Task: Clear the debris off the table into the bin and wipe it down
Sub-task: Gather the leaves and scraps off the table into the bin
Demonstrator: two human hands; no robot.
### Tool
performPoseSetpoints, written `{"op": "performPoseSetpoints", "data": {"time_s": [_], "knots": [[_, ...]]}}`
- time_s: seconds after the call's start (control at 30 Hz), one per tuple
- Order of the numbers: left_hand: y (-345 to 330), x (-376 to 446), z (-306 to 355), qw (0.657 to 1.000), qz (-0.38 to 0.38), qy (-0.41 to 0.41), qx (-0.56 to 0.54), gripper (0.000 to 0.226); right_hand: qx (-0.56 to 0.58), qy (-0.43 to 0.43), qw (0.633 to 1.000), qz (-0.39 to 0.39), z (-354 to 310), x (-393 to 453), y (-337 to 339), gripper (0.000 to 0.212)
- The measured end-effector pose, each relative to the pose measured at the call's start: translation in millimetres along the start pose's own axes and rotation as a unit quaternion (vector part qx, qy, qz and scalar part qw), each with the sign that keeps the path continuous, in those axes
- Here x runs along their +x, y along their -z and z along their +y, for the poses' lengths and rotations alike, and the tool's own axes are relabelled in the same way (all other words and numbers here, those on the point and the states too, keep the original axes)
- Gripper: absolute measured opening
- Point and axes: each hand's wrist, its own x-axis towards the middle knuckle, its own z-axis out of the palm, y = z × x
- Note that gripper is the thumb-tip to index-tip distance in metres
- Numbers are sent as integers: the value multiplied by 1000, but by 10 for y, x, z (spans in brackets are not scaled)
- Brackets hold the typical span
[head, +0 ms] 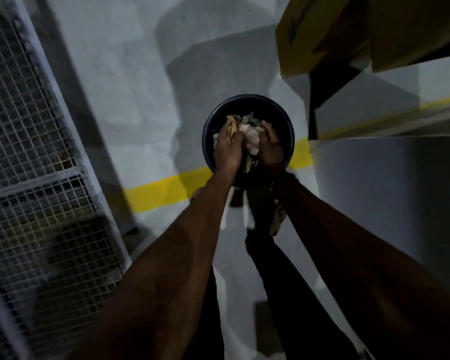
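Debris [248, 135], crumpled paper and scraps, sits bunched over the dark round bin [291, 131], left hand [227, 149] and right hand [270, 148] curled round it from either side; yellow floor stripe [161, 190] beneath, wire mesh panel [37, 152] to the left.

This looks like a storage or warehouse area, perhaps a basement or garage level, dimly lit. The grey painted concrete floor [130, 81] carries a broad yellow painted line [164, 189] running from about eight o'clock toward three o'clock, the kind that marks off bays or walkways. At nine o'clock stands a white wire-mesh cage partition [34, 162] with a metal frame, with dark stored goods dimly visible behind it. At one o'clock brown cardboard boxes [348, 29] are stacked, and at three o'clock sits a plain grey flat surface [390, 183].
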Motion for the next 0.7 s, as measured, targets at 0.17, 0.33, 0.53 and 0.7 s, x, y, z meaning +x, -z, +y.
{"op": "performPoseSetpoints", "data": {"time_s": [0.17,0.33,0.53,0.7], "knots": [[114,-124,29,1000,-27,-12,5,53,-2,29,999,-20,-33,-181,171,60],[239,-584,331,994,-42,-24,95,64,-22,48,999,-1,-251,-634,421,42],[389,-1293,802,965,-56,-114,229,52,10,53,999,3,-541,-1337,670,40],[507,-1563,1002,972,-41,-88,215,60,74,29,997,8,-639,-1632,771,40]]}}
